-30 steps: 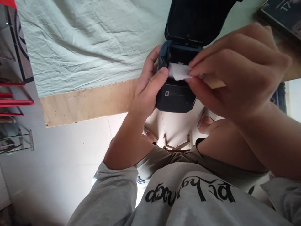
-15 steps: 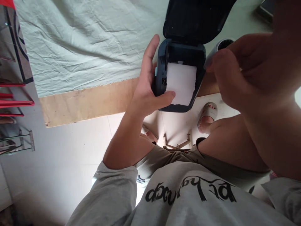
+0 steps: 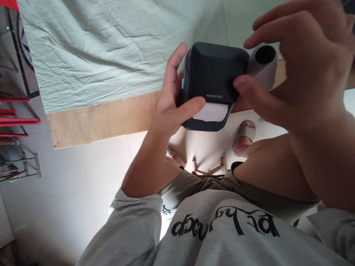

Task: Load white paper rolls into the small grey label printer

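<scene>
A dark label printer (image 3: 216, 70) with NIIMBOT lettering lies in my left hand (image 3: 177, 99), whose thumb rests across its lower front edge. Its lid is down, and a strip of white label paper (image 3: 212, 112) comes out below the lid. My right hand (image 3: 299, 62) is at the printer's right side with its fingers spread; the thumb tip is at the lid's right edge, and I cannot tell whether it touches. Beyond that thumb is a white cylinder (image 3: 267, 75) with a dark hollow end, partly hidden by the hand.
A pale green cloth (image 3: 97, 48) covers the table, whose bare wooden edge (image 3: 105, 122) runs along the front. Red and metal rack parts (image 3: 19, 120) stand at the far left. My legs and sandals (image 3: 245, 131) are below, on a light tiled floor (image 3: 83, 162).
The printer's lid has swung down from open to closed, covering most of the white paper. My right hand's fingers have spread apart. My left hand keeps its hold.
</scene>
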{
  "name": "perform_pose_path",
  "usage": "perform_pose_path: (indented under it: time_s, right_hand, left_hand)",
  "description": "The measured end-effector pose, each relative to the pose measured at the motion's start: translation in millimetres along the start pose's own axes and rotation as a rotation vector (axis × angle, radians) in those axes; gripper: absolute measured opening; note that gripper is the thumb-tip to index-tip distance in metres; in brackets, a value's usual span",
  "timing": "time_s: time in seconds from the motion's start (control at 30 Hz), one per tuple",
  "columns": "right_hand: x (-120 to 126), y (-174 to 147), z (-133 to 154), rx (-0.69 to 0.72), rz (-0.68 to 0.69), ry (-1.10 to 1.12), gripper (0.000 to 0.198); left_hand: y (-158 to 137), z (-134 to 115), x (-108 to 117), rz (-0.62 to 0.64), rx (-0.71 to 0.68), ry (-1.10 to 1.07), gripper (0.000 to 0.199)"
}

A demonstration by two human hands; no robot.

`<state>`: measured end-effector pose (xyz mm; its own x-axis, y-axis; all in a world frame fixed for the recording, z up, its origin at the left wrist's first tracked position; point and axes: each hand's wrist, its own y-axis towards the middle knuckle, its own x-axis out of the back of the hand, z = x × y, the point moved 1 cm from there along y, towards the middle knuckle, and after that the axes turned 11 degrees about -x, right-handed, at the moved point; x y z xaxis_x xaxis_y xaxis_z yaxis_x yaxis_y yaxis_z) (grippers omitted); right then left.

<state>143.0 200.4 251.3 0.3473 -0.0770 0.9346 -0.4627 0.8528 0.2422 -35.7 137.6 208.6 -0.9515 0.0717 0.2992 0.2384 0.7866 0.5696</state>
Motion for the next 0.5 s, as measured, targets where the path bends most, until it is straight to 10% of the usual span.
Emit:
perform_pose_path:
  time_s: [0.2, 0.5]
  right_hand:
    - [-6.7, 3.5, 6.6, -0.067, 0.141, -0.066, 0.068]
    - [-3.1, 5.4, 11.7, -0.144, 0.243, -0.051, 0.072]
  left_hand:
    - [9.2, -6.7, -2.4, -0.235, 0.497, -0.415, 0.027]
    - [9.3, -5.9, -3.3, -0.281, 0.481, -0.492, 0.030]
